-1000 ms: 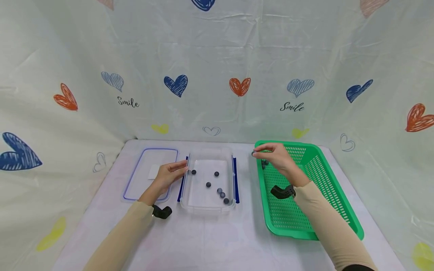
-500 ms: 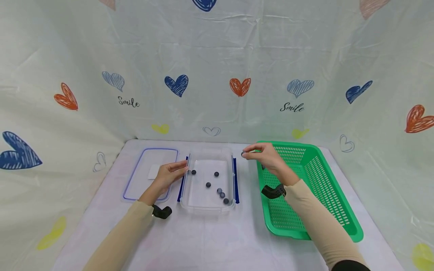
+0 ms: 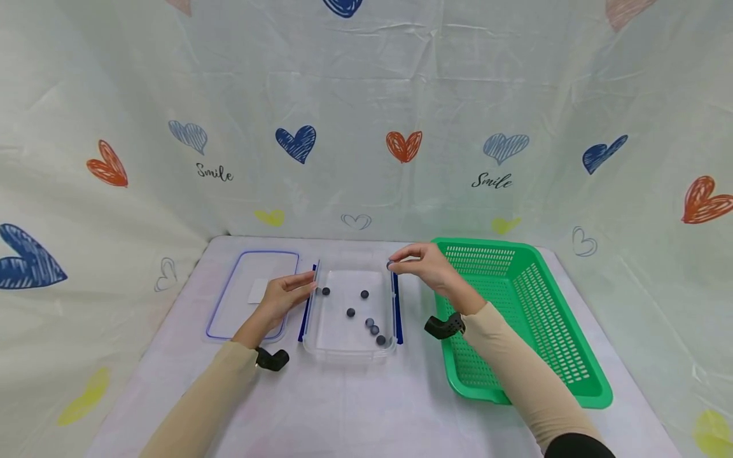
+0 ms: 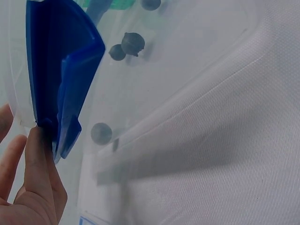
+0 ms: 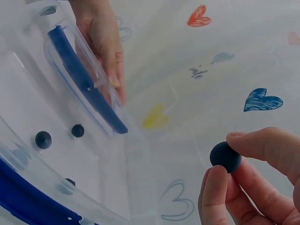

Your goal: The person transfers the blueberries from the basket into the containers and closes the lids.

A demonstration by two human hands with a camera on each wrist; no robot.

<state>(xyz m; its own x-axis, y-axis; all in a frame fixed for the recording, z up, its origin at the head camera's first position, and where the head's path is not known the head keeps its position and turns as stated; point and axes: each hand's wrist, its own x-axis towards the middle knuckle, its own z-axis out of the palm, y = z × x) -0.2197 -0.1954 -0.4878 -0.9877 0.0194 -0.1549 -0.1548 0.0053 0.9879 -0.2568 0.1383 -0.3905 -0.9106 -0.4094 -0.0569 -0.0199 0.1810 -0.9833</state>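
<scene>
R hand (image 3: pixel 426 272) pinching berry (image 5: pixel 226 157) near far R corner of box (image 3: pixel 349 352); L hand (image 3: pixel 280 298), fingers extended, touching L flap (image 4: pixel 77 89). Rec: holding lightly, clearing box edge, releasing low, apart fr. other berries (image 3: pixel 350 313).

Held blueberry (image 5: pixel 225 157) nearer clear box (image 3: pixel 349 351)
</scene>
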